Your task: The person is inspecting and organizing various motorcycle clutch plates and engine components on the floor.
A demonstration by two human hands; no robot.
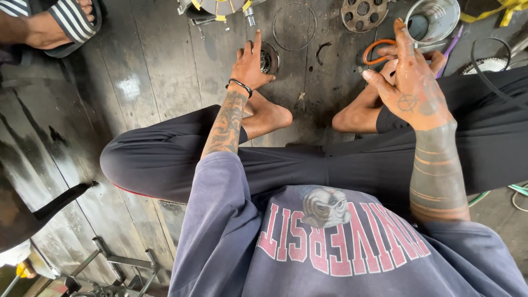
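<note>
While left hand (250, 63) touches round metal bearing (268, 59) (greasy), right hand (410, 82) hovers.

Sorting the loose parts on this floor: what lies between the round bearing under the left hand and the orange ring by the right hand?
In the head view, a small dark curved clip lies on the floorboards between the round bearing and the orange ring.

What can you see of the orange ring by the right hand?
The orange ring is a thin, rubbery-looking loop, bright orange. Only its left arc shows; the right hand covers the rest, its fingers lying across it. It sits low over the dark, greasy floor, just left of a metal cup and above the person's bare foot. Whether it is gripped or merely touched cannot be told.
</note>
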